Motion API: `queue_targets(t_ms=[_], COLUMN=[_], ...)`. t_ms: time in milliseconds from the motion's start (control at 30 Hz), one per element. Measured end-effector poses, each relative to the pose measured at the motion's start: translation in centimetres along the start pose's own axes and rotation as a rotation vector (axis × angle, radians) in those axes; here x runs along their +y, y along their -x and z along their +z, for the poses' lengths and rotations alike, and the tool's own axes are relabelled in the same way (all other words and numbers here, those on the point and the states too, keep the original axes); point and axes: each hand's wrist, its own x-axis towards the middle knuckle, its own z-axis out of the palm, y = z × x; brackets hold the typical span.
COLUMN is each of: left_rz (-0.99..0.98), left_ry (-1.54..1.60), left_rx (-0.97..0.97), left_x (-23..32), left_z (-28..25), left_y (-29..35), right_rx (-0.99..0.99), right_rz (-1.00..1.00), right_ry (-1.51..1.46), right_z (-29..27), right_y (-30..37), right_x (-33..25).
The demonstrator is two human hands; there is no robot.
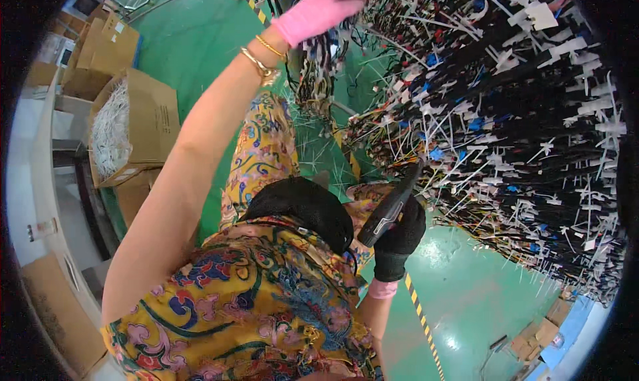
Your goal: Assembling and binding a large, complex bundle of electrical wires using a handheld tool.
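My left hand (323, 11), in a pink glove, is raised at the top, beside a dense mass of hanging black wire harnesses (506, 108). Its fingers stretch to the right close to the cables; whether the tips touch one cannot be made out. Lower down, my right hand (405, 231) wears a black glove over a pink one. It is closed around a black cable tie gun (389, 211) with a metal lever along its side. The gun's tip points up toward the harnesses. White cable ties with long tails stick out all over the bundles.
A cardboard carton (150, 118) full of white strips stands on the left, with more boxes (110, 44) behind it. Yellow-black tape (425, 328) runs along the green floor (459, 301), where white tie scraps lie. Cardboard pieces (536, 338) lie at the lower right.
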Motion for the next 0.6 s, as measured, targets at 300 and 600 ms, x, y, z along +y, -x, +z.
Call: queue_targets(t_ms=[300, 600], left_rz=[-0.011, 0.178], left_ry=[0.007, 0.054], left_rx=[0.042, 0.031], left_x=[-1.9, -2.3], left_z=[-4.1, -4.6], left_y=[0.6, 0.6], right_rx=[-0.047, -0.025], right_rz=[0.036, 0.034], right_ry=[0.040, -0.046], right_z=[0.0, 0.4], right_y=[0.0, 0.7], right_x=[0.0, 0.7])
